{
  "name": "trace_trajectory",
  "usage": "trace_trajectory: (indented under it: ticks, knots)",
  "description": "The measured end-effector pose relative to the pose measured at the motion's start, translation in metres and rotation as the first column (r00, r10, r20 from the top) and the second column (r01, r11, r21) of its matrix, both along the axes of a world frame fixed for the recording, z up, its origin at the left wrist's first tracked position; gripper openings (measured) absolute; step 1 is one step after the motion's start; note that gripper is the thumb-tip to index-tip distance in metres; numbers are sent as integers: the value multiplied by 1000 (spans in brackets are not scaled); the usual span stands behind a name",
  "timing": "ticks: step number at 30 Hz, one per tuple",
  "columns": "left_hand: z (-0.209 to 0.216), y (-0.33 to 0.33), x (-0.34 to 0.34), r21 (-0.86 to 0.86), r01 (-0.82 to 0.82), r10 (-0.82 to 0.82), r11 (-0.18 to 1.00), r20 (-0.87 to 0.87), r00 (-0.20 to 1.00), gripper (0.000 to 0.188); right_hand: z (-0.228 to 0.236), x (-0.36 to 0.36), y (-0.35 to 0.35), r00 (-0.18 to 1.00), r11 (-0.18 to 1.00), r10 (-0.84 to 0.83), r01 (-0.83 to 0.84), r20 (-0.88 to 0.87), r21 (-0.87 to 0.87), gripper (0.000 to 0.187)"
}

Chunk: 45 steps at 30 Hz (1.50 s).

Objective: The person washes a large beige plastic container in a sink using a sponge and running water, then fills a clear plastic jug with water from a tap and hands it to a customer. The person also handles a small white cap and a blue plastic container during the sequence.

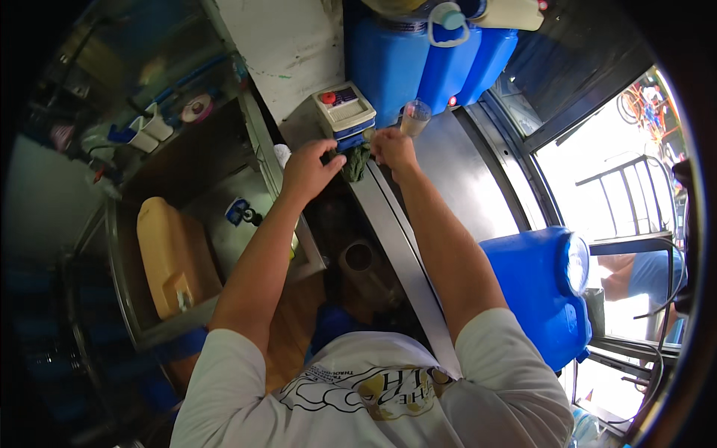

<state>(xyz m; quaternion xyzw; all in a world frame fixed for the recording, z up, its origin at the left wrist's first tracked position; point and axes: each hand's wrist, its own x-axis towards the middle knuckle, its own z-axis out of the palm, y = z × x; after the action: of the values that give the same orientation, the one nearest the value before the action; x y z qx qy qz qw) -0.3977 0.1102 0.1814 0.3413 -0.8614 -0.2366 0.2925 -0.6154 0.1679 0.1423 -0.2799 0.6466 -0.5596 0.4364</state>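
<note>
Both my hands hold a dark green cloth (356,162) over the edge of a steel counter (455,179). My left hand (308,170) grips its left end, and my right hand (391,147) pinches its upper right end. Just behind the cloth sits a small cream-coloured box (343,109) with a red knob, stacked on a blue block. A clear plastic cup (414,117) stands on the counter beside my right hand.
Several blue water jugs (418,63) line the back of the counter. Another blue jug (539,287) lies on its side at the right. A yellow jug (173,257) rests in a steel tray at the left. A round drain opening (358,256) sits below the counter. A window is at right.
</note>
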Motion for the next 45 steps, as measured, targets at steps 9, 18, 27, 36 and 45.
trace_trajectory:
  ticks: [9, 18, 27, 36, 45]
  knots:
    - [-73, -161, -73, -48, 91, -82, 995, 154, 985, 40, -74, -48, -155, 985, 980, -142, 154, -103, 123, 15]
    - [-108, -194, -117, 33, 278, -278, 960, 236, 931, 49, -133, -80, -156, 427, 999, -50, 7, -903, -52, 24]
    - [-83, -185, -122, 190, 243, -298, 951, 367, 881, 81, -179, -12, -118, 896, 889, -420, 372, 148, 268, 25]
    - [-93, -186, -115, 156, 248, -291, 956, 411, 864, 81, -179, -3, -59, 842, 850, -504, 446, 191, 279, 21]
    - [-96, -189, -118, 132, 270, -301, 954, 398, 867, 80, -155, -3, -21, 647, 863, -232, 481, -726, 153, 13]
